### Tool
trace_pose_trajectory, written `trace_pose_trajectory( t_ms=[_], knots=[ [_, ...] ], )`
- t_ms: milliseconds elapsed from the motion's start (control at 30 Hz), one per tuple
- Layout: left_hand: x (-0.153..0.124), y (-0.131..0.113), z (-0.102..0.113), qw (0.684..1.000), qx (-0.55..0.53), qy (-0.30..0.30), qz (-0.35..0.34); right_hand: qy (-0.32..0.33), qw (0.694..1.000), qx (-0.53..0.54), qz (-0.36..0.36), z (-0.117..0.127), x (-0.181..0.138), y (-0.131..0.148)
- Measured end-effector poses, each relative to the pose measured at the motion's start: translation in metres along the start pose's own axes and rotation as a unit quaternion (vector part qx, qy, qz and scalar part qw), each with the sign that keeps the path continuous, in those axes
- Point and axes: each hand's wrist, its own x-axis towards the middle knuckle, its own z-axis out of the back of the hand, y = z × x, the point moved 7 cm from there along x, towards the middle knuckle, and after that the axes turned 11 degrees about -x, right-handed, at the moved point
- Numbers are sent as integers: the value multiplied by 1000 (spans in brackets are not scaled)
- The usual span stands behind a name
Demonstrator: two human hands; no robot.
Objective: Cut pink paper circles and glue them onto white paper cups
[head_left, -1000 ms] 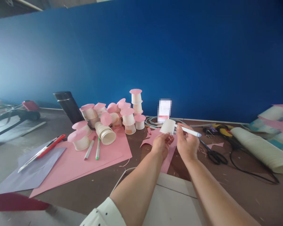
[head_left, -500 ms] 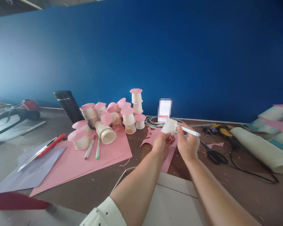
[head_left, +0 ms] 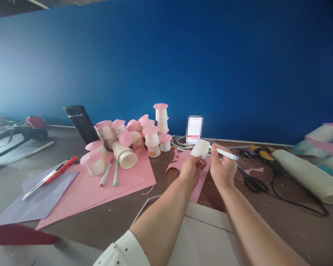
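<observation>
My left hand point(head_left: 192, 170) pinches a small white paper cup point(head_left: 200, 148), held on its side above the brown table. My right hand point(head_left: 223, 169) grips a white marker with a pale blue end point(head_left: 225, 154), its tip against the cup. Both hands hover over a pink paper scrap point(head_left: 183, 159).
A heap of paper cups with pink paper tops point(head_left: 133, 136) stands on a large pink sheet point(head_left: 100, 190) with two pens point(head_left: 111, 173). A black flask point(head_left: 81, 123), a red cutter point(head_left: 55, 173), black scissors point(head_left: 252, 181), cables and a white roll point(head_left: 305, 175) lie around.
The hands and the cup have drifted slightly to the right. The grip on cup and marker is the same.
</observation>
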Motion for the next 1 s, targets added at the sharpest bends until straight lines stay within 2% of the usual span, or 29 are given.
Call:
trace_pose_trajectory(
  t_ms=[267,533,1000],
  knots=[
    [1,1,-1,1000,-6,-2,9,24,1000,-7,14,-4,-1,2],
    [-1,-1,0,1000,-8,-19,6,-24,999,-30,7,3,1,2],
    [-1,0,-2,1000,-2,-10,9,19,999,-37,-12,-2,2,-1]
  ],
)
